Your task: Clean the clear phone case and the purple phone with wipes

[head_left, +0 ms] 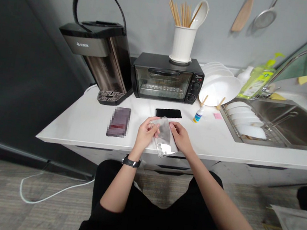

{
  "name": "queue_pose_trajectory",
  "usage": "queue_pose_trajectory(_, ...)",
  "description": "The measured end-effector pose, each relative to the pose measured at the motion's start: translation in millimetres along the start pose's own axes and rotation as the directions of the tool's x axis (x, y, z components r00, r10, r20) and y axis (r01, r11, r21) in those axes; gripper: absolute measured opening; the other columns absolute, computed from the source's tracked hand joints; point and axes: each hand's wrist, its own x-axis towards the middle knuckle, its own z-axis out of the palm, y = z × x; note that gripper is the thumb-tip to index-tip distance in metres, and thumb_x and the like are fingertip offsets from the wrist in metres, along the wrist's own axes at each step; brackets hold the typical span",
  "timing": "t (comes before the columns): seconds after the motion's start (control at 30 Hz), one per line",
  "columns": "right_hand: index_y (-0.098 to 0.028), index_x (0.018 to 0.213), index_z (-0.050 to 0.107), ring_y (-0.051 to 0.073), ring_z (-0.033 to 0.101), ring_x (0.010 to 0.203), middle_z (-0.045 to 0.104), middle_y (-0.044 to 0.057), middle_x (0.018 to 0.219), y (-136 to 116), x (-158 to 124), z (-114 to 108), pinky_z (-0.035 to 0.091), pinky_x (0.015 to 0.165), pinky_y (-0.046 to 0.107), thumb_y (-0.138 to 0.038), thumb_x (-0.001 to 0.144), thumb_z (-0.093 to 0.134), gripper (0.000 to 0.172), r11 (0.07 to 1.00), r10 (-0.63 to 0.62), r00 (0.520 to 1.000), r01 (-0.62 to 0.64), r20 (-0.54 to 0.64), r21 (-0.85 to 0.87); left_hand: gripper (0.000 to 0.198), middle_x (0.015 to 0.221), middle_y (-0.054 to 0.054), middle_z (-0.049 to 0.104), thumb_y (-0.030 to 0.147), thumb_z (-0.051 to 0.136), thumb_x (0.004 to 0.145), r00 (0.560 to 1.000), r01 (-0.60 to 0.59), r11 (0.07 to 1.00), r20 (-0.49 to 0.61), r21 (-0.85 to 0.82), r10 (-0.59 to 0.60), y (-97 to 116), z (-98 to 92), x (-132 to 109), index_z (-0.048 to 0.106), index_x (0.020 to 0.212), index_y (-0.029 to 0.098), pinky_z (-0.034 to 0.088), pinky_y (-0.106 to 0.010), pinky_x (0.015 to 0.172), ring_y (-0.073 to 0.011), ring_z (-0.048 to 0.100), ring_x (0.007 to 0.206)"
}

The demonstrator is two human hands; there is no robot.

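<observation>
A clear phone case point(164, 134) is held tilted at the counter's front edge, between my two hands. My left hand point(146, 133) is closed on its left side, thumb on the near face. On the opposite side, my right hand point(182, 137) grips the edge, thumb near the top; its other fingers are partly hidden behind the case. Just beyond lies a dark-screened phone point(168, 113), flat on the counter. A small white bottle point(198, 115) with a blue and yellow label stands to the right, with a pink square point(217, 116) beside it. Left of my hands lies a blurred purplish flat item point(119, 122).
Behind the phone stands a toaster oven point(165, 80), topped by a white holder point(183, 43) of chopsticks. A water dispenser point(101, 59) is at left. White plates point(220, 90) stand in a rack beside the sink point(304, 129). A white cable point(55, 196) crosses the floor.
</observation>
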Motion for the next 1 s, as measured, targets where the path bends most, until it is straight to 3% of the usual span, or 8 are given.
queue_pose_trajectory(0.13,-0.02,0.093,0.079,0.025,0.071,0.088,0.08,0.006,0.095,-5,-2,4,0.054,0.083,0.036,-0.057,0.093,0.062,0.04,0.997,0.032,0.999,-0.031,-0.015,0.07,0.046,0.062,0.004,0.066,0.045,0.079,0.083,0.999,0.023,1.0,-0.033,0.018,-0.022,-1,0.4,1,0.066,0.118,0.018,0.042,-0.02,0.048,-0.0089,0.055,0.046)
queue_pose_trajectory(0.23,-0.021,0.089,0.081,0.028,0.074,0.089,0.082,0.008,0.097,-12,-6,9,0.058,0.083,0.039,-0.051,0.088,0.071,0.031,0.996,0.036,0.983,-0.019,-0.182,0.091,0.047,0.061,0.005,0.065,0.046,0.079,0.083,0.999,0.036,0.999,-0.041,0.032,-0.035,-1,1.4,0,0.066,0.118,0.017,0.043,-0.019,0.047,-0.0086,0.055,0.045)
queue_pose_trajectory(0.33,-0.025,0.09,0.082,0.03,0.074,0.102,0.081,0.009,0.107,-27,-8,13,0.058,0.093,0.044,-0.047,0.092,0.07,0.025,0.993,-0.112,0.947,0.12,-0.302,0.008,0.047,0.061,0.005,0.065,0.045,0.078,0.083,0.998,0.051,0.998,-0.035,0.045,-0.05,-2,2.0,0,0.067,0.118,0.017,0.043,-0.019,0.047,-0.0088,0.056,0.045)
queue_pose_trajectory(0.5,-0.03,0.118,0.077,0.026,0.063,0.129,0.071,0.006,0.135,-44,-5,14,0.046,0.115,0.047,-0.042,0.102,0.055,0.03,0.932,-0.353,0.934,0.346,-0.057,-0.109,0.037,0.069,0.003,0.069,0.032,0.075,0.082,0.998,0.009,0.998,-0.056,0.054,-0.005,-5,0.8,0,0.069,0.115,0.018,0.047,-0.02,0.052,-0.0107,0.061,0.052)
queue_pose_trajectory(0.63,-0.022,0.12,0.071,0.026,0.069,0.103,0.072,0.012,0.124,-23,3,8,0.058,0.084,0.039,-0.054,0.087,0.069,0.046,0.991,-0.098,0.983,0.081,-0.159,-0.111,0.039,0.101,-0.006,0.077,0.025,0.071,0.083,0.998,-0.063,0.997,-0.027,0.045,0.064,-5,-0.8,0,0.068,0.121,0.019,0.056,-0.025,0.074,-0.0168,0.072,0.086)
queue_pose_trajectory(0.73,-0.02,0.082,0.07,0.021,0.065,0.072,0.07,0.002,0.076,-7,6,6,0.049,0.062,0.03,-0.064,0.082,0.069,0.044,0.995,0.075,0.997,-0.072,0.037,-0.075,0.043,0.116,-0.008,0.075,0.027,0.067,0.089,0.993,-0.113,0.989,0.0,0.096,0.114,-7,-2.2,0,0.063,0.131,0.019,0.056,-0.03,0.087,-0.0196,0.07,0.101)
queue_pose_trajectory(0.83,-0.021,0.065,0.058,0.017,0.056,0.062,0.057,-0.002,0.056,-3,7,10,0.038,0.054,0.026,-0.071,0.081,0.068,0.053,0.993,0.115,0.991,-0.112,0.063,-0.039,0.055,0.117,-0.007,0.071,0.031,0.06,0.097,0.993,-0.12,0.987,0.019,0.11,0.119,-10,-3.8,-1,0.046,0.15,0.023,0.056,-0.029,0.087,-0.0159,0.068,0.096)
queue_pose_trajectory(1.0,-0.021,0.075,0.061,0.016,0.053,0.061,0.058,-0.002,0.06,-6,14,19,0.039,0.055,0.026,-0.071,0.082,0.066,0.051,0.977,0.129,0.972,-0.09,-0.195,0.194,0.07,0.104,-0.001,0.06,0.033,0.068,0.094,0.981,-0.092,0.99,0.182,0.104,0.072,-12,-3.3,-4,0.034,0.155,0.028,0.054,-0.022,0.071,-0.0083,0.058,0.072)
